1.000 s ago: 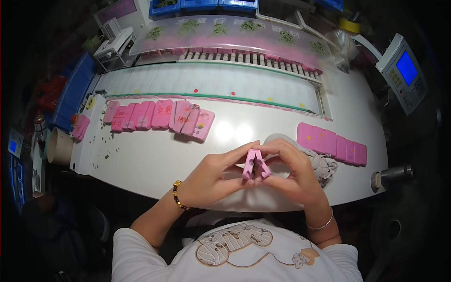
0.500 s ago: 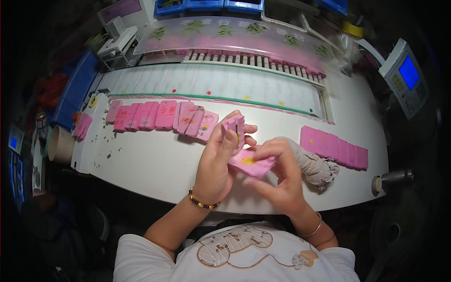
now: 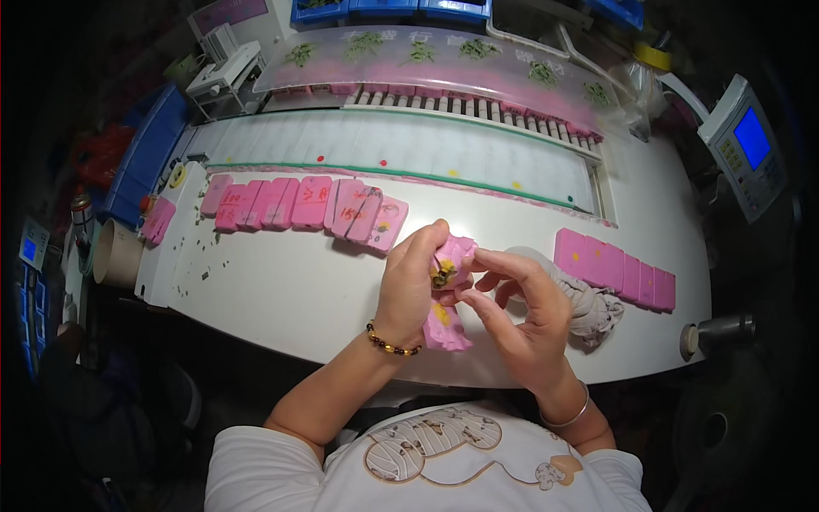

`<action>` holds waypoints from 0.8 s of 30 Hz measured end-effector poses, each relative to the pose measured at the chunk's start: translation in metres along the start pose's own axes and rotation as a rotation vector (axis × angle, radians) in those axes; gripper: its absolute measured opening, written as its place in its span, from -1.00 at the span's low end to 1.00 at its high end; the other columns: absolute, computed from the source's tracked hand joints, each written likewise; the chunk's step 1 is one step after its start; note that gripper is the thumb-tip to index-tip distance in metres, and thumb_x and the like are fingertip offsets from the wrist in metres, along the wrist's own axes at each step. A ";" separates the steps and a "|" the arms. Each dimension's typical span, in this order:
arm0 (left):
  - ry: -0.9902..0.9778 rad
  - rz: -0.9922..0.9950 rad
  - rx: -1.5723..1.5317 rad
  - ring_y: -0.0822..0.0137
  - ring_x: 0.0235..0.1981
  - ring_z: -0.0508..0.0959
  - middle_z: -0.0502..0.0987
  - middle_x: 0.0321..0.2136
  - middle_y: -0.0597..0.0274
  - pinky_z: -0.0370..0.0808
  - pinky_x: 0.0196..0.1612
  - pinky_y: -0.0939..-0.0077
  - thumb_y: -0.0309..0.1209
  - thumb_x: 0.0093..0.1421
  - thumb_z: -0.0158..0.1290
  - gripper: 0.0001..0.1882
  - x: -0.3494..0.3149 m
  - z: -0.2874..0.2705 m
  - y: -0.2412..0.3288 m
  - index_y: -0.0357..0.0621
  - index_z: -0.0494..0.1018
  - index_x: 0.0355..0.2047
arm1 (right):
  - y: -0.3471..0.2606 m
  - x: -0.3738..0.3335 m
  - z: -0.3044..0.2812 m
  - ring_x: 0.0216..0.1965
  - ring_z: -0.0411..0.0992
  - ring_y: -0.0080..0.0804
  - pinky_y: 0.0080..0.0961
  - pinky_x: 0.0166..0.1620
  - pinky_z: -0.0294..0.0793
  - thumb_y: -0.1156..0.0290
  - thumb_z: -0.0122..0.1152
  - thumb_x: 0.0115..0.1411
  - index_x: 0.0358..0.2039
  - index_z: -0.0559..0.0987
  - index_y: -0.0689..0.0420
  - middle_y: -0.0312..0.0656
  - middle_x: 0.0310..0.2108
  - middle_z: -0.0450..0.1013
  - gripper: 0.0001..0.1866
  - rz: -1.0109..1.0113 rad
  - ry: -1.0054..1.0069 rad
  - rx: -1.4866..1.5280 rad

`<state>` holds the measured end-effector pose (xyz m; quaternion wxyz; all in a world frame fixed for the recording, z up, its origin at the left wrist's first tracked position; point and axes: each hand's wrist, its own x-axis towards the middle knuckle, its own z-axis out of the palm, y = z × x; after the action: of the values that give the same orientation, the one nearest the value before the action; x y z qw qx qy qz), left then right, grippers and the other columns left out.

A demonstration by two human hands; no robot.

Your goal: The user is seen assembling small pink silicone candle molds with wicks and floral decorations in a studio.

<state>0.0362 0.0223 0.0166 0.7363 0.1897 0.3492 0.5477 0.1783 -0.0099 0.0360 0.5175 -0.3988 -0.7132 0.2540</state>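
My left hand (image 3: 408,277) is closed around a pink rubber mould (image 3: 453,258) that is spread into two flaps. A dark and yellow marked patch shows on the upper flap, and the lower flap (image 3: 445,328), with a yellow spot, hangs below my left fingers. Just to the right, my right hand (image 3: 527,311) is curved with thumb and fingers apart. Its forefinger tip meets the upper flap's right edge, while its thumb tip is near the gap between the flaps. The fingers of my left hand behind the mould are mostly hidden.
Pink moulds (image 3: 314,203) stand in a row left of my hands, another row (image 3: 616,269) at the right beside a bundled cloth (image 3: 589,307). Behind lies a long glass-topped strip (image 3: 401,162). A display unit (image 3: 746,141) and metal cylinder (image 3: 721,333) border the right side.
My right hand has let go of the lower flap and moved up to the upper one. The lower flap now hangs downward, and my left hand has turned the mould. The view has shifted slightly.
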 end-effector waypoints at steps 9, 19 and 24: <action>-0.043 0.045 0.108 0.48 -0.60 0.41 0.44 -0.59 0.32 0.37 -0.55 0.52 -0.25 0.36 -0.12 -0.69 0.000 -0.002 -0.007 -0.05 0.37 -0.53 | 0.002 0.000 0.008 -0.47 0.46 -0.43 -0.57 -0.46 0.39 0.66 0.38 0.02 -0.18 0.59 0.19 -0.20 -0.39 0.56 -0.69 -0.062 -0.031 -0.090; -0.020 -0.119 -0.132 0.38 -0.62 0.46 0.43 -0.56 0.28 0.30 -0.66 0.57 0.05 0.42 -0.11 -0.56 0.021 -0.009 0.008 -0.05 0.38 -0.37 | -0.022 0.007 -0.016 -0.43 0.47 -0.32 -0.43 -0.28 0.47 0.72 0.41 -0.06 -0.23 0.60 0.11 -0.22 -0.30 0.60 -0.64 -0.302 0.078 -0.022; -0.352 -0.198 0.098 0.46 -0.67 0.43 0.45 -0.59 0.28 0.36 -0.60 0.60 -0.02 0.46 -0.17 -0.49 -0.001 -0.019 0.020 -0.23 0.51 -0.28 | -0.009 0.010 -0.033 -0.33 0.41 -0.37 -0.50 -0.29 0.43 0.65 0.41 -0.11 -0.30 0.65 0.05 -0.31 -0.31 0.59 -0.68 -0.482 0.097 -0.367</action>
<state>0.0092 0.0257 0.0172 0.8259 0.2829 0.2585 0.4135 0.2053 -0.0084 0.0597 0.5156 -0.3165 -0.7957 -0.0288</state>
